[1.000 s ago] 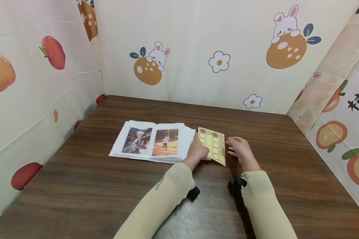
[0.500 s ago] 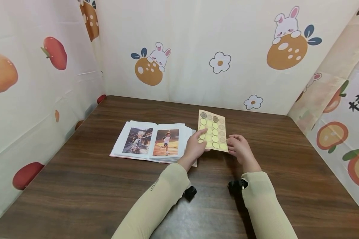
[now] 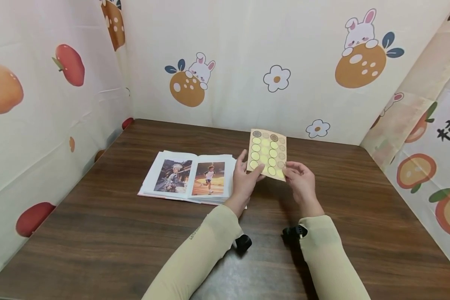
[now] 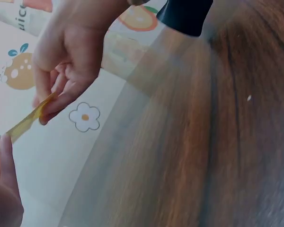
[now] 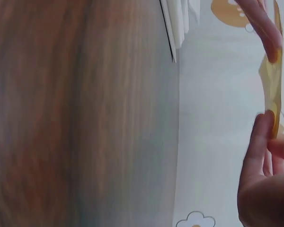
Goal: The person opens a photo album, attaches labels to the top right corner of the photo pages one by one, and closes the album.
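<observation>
A thin tan and yellow sheet (image 3: 264,154) printed with columns of circles is held up above the table, leaning back. My left hand (image 3: 245,179) pinches its lower left, thumb on the front face. The lower right corner is between the thumb and fingers of my right hand (image 3: 301,183). In the left wrist view, the sheet (image 4: 26,124) is seen nearly edge-on between both hands. An open photo album (image 3: 191,179) lies left of the hands, with one photo showing on each page. My left hand covers part of its right edge.
The dark wooden table (image 3: 135,246) has rounded corners. Printed fabric (image 3: 240,37) with rabbits, fruit and flowers hangs behind it and along both sides. A black wrist camera (image 3: 243,243) sits under the left sleeve, another (image 3: 294,232) by the right cuff.
The sheet has risen off its low position beside the album and now stands higher and farther back. The right hand, earlier apart from it, has taken its lower right corner. The album has stayed put.
</observation>
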A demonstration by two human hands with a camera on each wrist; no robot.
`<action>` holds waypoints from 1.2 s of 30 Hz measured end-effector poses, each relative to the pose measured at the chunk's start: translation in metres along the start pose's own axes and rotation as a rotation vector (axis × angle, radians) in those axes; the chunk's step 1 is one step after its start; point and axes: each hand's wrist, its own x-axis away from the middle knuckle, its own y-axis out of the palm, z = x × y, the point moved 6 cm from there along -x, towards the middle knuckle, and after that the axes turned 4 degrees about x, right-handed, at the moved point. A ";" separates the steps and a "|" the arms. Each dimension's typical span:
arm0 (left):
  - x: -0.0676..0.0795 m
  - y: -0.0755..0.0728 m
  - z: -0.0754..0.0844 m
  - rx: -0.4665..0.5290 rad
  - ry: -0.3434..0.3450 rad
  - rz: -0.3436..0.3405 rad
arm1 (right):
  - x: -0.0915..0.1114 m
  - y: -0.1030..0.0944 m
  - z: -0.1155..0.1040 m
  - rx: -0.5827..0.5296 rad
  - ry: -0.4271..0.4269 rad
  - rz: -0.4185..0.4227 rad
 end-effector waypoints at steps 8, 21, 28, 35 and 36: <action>0.008 0.026 -0.009 0.115 -0.069 -0.083 | 0.004 0.003 -0.008 -0.020 -0.163 0.160; 0.007 0.031 -0.013 0.020 -0.072 -0.049 | 0.012 0.015 -0.011 -0.051 -0.250 0.193; 0.005 0.032 -0.014 0.106 -0.094 -0.053 | 0.013 0.015 -0.011 -0.016 -0.265 0.175; 0.003 0.029 -0.011 0.118 -0.105 -0.038 | 0.016 0.023 -0.016 0.002 -0.293 0.136; 0.003 0.028 -0.011 0.117 -0.109 -0.034 | 0.016 0.024 -0.016 0.003 -0.294 0.134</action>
